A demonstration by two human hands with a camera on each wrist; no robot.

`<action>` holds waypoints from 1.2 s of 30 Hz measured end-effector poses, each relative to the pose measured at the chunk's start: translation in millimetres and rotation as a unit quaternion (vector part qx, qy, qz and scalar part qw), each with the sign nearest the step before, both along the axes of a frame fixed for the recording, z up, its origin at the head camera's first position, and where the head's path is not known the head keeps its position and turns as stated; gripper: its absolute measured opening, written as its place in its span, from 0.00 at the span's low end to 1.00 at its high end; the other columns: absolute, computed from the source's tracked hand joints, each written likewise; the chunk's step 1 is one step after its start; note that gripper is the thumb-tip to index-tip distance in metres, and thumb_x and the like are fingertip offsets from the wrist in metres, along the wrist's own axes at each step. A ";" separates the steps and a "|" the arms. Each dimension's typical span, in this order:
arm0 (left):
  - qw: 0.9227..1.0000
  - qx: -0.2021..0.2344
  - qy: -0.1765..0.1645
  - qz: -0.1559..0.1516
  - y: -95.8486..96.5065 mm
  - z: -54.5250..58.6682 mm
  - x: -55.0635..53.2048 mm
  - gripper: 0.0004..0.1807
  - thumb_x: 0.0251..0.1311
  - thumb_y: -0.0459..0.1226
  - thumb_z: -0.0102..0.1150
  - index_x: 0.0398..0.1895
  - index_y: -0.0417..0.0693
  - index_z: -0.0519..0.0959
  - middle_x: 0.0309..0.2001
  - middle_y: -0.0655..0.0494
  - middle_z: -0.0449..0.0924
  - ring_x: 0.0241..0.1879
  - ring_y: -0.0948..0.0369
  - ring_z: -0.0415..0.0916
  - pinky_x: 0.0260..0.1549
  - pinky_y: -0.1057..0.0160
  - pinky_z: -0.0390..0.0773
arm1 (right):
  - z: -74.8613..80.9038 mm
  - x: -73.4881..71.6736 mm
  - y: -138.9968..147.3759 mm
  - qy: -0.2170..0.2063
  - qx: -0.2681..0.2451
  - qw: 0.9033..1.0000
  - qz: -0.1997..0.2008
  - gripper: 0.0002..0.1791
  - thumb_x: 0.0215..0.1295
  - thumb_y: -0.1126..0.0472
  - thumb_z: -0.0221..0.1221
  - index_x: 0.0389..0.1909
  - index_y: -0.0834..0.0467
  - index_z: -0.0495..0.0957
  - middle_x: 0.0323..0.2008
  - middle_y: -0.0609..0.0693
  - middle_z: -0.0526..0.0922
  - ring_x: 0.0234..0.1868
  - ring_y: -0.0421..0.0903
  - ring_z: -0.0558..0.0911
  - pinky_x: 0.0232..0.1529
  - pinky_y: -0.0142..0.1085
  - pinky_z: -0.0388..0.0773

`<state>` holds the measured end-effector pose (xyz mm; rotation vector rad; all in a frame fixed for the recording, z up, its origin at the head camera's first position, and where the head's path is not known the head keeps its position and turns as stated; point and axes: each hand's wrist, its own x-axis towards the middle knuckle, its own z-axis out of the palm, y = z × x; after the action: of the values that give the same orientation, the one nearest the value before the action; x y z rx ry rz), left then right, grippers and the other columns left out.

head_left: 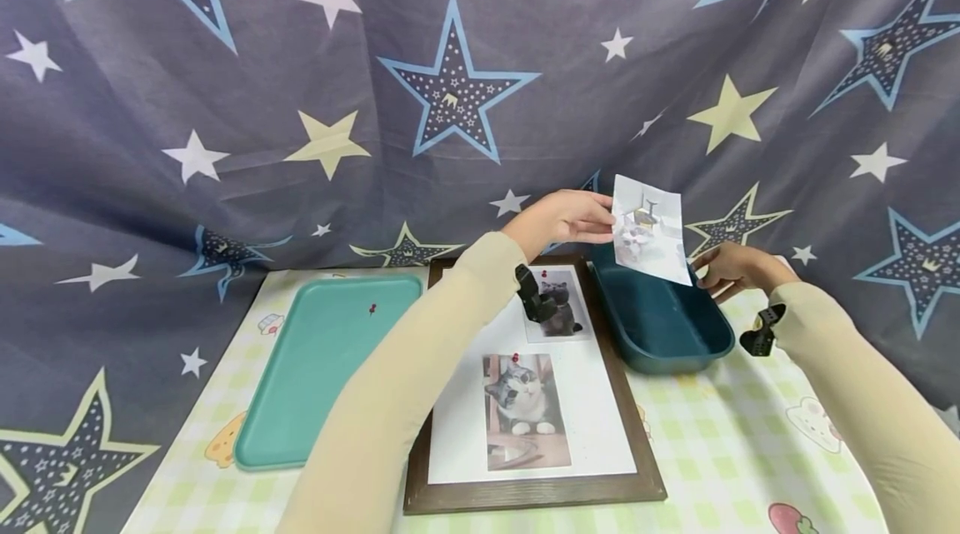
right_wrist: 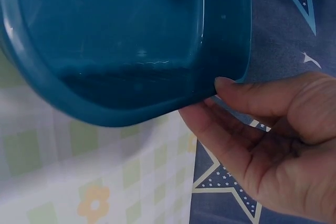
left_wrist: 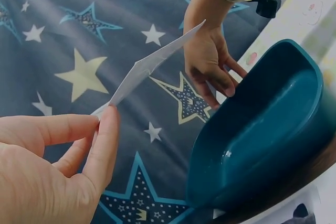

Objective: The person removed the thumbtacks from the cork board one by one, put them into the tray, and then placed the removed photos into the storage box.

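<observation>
My left hand (head_left: 572,217) is raised above the back of the table and pinches a small printed photo (head_left: 649,232) by its left edge, thumb against forefinger (left_wrist: 105,129). In the left wrist view the photo (left_wrist: 152,64) shows edge-on and bowed. My right hand (head_left: 731,269) hovers by the photo's lower right corner, just past the far rim of a dark teal bin (head_left: 660,326). Its fingers (right_wrist: 252,95) are loosely curled and hold nothing; they lie close to the bin's rim (right_wrist: 131,114). From the left wrist, the right hand (left_wrist: 210,61) hangs over the bin (left_wrist: 262,129).
A wooden-framed white board (head_left: 525,496) lies at the table's middle with two cat photos (head_left: 525,409) pinned by red pushpins. A light teal tray (head_left: 322,367) at the left holds one red pushpin (head_left: 372,309). Star-print cloth hangs behind; a checked cloth covers the table.
</observation>
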<state>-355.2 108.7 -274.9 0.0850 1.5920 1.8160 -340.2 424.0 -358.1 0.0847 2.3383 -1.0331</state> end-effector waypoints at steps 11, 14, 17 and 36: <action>0.999 -0.027 -0.016 0.023 14.8 -15.8 3.0 0.30 0.67 0.18 0.51 0.72 0.42 0.69 0.68 0.38 0.74 0.68 0.48 0.73 0.67 0.54 0.74 | 10.3 10.2 -9.4 0.010 0.011 1.000 0.003 0.36 0.70 0.72 0.56 0.72 0.80 0.51 0.50 0.65 0.81 0.41 0.45 0.84 0.50 0.48 0.87; 0.998 -0.037 -0.024 0.034 18.3 -25.1 0.4 0.30 0.66 0.18 0.52 0.71 0.43 0.70 0.64 0.40 0.77 0.65 0.49 0.76 0.65 0.55 0.76 | 9.7 11.0 -9.4 0.013 0.009 1.000 0.000 0.35 0.70 0.72 0.56 0.72 0.81 0.52 0.47 0.63 0.82 0.41 0.45 0.85 0.49 0.48 0.87; 0.997 -0.058 -0.027 0.054 23.3 -32.5 -0.4 0.30 0.64 0.19 0.56 0.69 0.44 0.72 0.59 0.41 0.81 0.59 0.50 0.80 0.60 0.55 0.81 | 8.5 11.6 -10.5 0.015 0.005 1.000 -0.006 0.35 0.70 0.72 0.56 0.71 0.80 0.53 0.42 0.57 0.84 0.39 0.44 0.85 0.48 0.46 0.87; 0.993 -0.032 -0.022 0.111 41.8 -79.0 6.3 0.13 0.60 0.15 0.53 0.46 0.27 0.80 0.52 0.33 0.83 0.56 0.44 0.81 0.58 0.52 0.81 | 4.7 8.8 -10.7 0.025 0.020 0.999 -0.010 0.32 0.69 0.72 0.56 0.70 0.79 0.58 0.42 0.54 0.86 0.38 0.44 0.83 0.46 0.45 0.87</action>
<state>-348.9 150.5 -353.9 -0.1674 1.6814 1.9179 -331.5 413.3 -353.4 0.0997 2.4090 -1.0082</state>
